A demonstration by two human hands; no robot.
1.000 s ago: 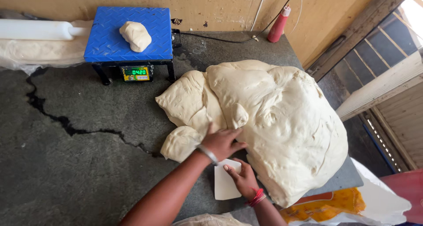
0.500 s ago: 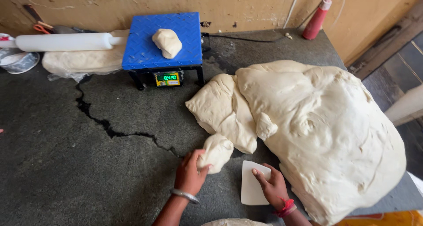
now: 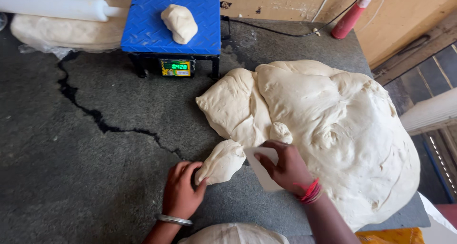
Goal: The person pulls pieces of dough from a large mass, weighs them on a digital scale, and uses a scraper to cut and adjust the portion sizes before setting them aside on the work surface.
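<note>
Dough piece (image 3: pixel 221 162) lengthwise lower-left to upper-right

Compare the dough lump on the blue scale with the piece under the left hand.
The dough lump on the scale sits alone, untouched, raised on the blue platform. The piece by the left hand, the cut piece, lies on the dark stone counter, looks larger, and touches the big mass. Both are pale, smooth dough.

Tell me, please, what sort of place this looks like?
Probably a bakery's dough-preparation area: a huge mound of pale dough on a cracked grey stone worktop, a blue-topped digital weighing scale, and a long white rolling pin.
</note>
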